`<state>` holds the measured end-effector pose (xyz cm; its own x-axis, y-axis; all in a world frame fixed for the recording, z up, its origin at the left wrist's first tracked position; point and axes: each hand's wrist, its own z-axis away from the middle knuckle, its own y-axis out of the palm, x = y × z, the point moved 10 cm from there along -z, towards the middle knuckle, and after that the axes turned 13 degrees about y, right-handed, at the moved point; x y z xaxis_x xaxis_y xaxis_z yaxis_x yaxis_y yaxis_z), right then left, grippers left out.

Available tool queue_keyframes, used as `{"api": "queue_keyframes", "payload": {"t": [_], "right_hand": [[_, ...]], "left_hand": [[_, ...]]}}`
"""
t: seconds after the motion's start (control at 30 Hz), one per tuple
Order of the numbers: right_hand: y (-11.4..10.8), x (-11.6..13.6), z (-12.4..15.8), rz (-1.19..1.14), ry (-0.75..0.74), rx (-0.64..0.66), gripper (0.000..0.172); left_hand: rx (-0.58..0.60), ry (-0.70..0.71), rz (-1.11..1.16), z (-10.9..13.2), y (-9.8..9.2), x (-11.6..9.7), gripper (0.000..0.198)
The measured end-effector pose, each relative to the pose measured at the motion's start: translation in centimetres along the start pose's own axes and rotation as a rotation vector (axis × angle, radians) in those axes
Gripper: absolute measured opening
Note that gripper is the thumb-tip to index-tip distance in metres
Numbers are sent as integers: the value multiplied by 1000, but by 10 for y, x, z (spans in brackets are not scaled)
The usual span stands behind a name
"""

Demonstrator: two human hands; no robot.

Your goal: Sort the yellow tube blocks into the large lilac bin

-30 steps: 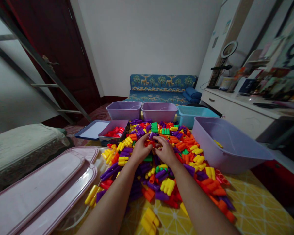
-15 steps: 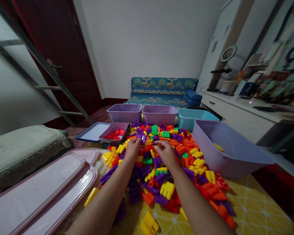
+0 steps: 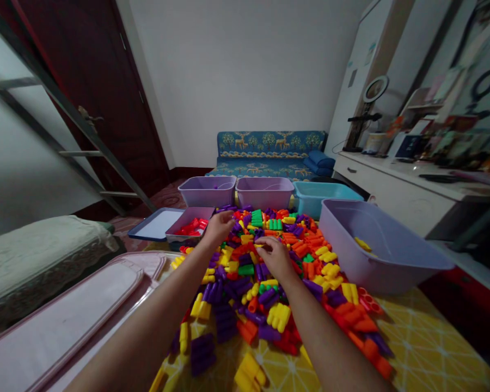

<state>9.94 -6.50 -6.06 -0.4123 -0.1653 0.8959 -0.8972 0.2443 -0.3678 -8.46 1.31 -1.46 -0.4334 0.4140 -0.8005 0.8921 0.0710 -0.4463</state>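
A wide pile of plastic building pieces (image 3: 245,269) in purple, yellow, orange, red and green covers the table in front of me. My left hand (image 3: 219,226) hovers over the pile's far left side, fingers stretched forward, holding nothing I can see. Beyond it, a small purple piece (image 3: 215,187) shows at the left purple bin (image 3: 206,191); whether it is inside or in the air I cannot tell. Low over the middle of the pile, my right hand (image 3: 274,255) has its thumb and fingers slightly apart, close to red and yellow pieces.
Behind the pile stand a second purple bin (image 3: 265,193) and a blue bin (image 3: 326,197). A larger purple bin (image 3: 386,267) with yellow pieces is at right. Red pieces lie in a small box (image 3: 179,235) beside its lid (image 3: 155,222). Pink lids (image 3: 77,305) rest at left.
My left hand has moved away from me and left, and its fingers have opened. A small purple piece now shows at the left bin. My right hand has barely shifted.
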Motion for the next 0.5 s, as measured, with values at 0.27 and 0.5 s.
{"api": "queue_keyframes", "payload": {"t": [0.27,0.5], "right_hand": [[-21,32,8,331,-95,-161,19],[-39,17,0,747,87,-77,37]], "left_hand": [[150,166,-909,69,18,-29,53],[450,115,-720,73,43,-23,64]]}}
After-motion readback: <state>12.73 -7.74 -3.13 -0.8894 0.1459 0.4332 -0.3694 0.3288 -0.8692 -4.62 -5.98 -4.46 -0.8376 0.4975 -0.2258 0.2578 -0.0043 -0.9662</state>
